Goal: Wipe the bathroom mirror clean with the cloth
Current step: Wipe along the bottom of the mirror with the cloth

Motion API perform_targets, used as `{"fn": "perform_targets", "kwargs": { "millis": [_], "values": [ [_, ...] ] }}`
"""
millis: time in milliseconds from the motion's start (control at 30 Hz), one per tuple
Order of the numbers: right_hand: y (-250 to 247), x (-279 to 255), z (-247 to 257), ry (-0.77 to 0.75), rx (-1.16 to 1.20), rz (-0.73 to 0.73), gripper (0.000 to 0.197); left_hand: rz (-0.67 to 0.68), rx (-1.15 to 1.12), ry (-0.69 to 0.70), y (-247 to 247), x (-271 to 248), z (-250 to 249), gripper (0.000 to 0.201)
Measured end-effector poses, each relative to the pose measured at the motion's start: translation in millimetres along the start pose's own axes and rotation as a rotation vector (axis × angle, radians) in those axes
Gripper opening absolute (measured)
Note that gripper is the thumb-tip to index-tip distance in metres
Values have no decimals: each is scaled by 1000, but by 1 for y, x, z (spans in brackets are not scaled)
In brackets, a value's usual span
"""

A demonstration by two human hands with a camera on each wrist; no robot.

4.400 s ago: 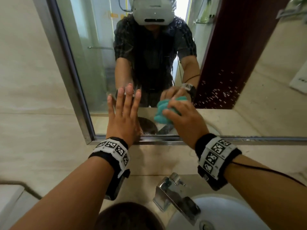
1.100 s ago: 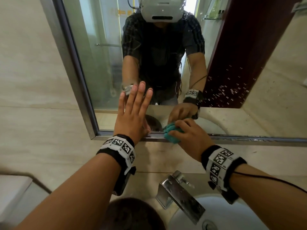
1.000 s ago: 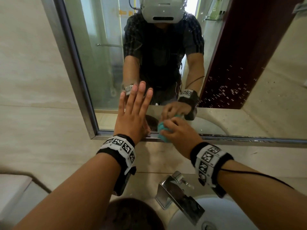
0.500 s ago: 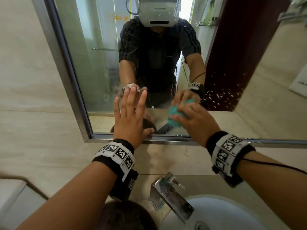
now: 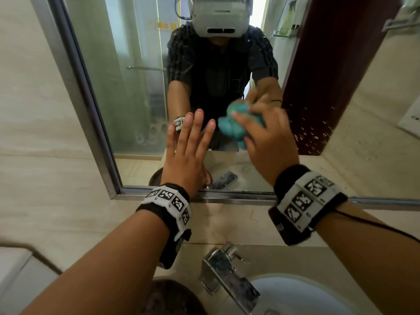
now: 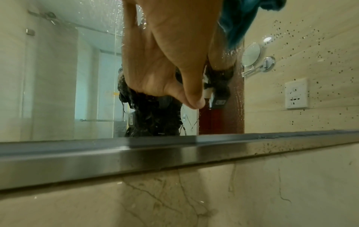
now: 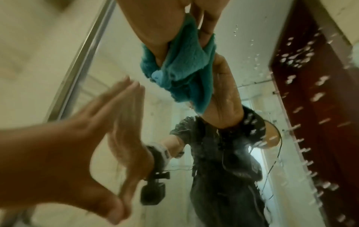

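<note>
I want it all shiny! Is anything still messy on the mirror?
Yes. Water droplets still speckle the mirror over the reflected dark red door, right of the cloth in the right hand.

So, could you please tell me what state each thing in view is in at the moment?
Left hand: fingers straight, flat against the mirror.
Right hand: grips the cloth, pressing it to the glass.
Cloth: teal, bunched up.
Mirror: droplets to the right of the cloth.
Faucet: no water running.
</note>
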State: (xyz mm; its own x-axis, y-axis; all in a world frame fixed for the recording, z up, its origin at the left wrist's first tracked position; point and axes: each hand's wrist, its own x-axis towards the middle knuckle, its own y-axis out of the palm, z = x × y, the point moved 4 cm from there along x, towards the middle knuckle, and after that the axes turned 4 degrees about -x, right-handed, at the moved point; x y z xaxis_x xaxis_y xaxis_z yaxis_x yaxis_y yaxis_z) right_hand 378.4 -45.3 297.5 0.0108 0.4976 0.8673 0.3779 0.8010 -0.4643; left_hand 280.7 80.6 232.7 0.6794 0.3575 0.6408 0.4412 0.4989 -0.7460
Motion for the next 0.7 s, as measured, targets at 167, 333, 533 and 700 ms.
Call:
{"fn": "perform_targets", "kwargs": {
  "millis": [167,333,533,700],
  "values": [
    [21,-28,18,-47,-38,101,42,15,22,-4,-1,0,1,147],
    [19,-54,-1,-106,-43,304,51,26,4,-7,0,0,1,147],
    [-16,32,0,266,142,-109,46,-5,-2,11,4,0,2,143],
    [19,-23,20,11,16,76,40,12,11,28,6,-1,4,144]
  ]
}}
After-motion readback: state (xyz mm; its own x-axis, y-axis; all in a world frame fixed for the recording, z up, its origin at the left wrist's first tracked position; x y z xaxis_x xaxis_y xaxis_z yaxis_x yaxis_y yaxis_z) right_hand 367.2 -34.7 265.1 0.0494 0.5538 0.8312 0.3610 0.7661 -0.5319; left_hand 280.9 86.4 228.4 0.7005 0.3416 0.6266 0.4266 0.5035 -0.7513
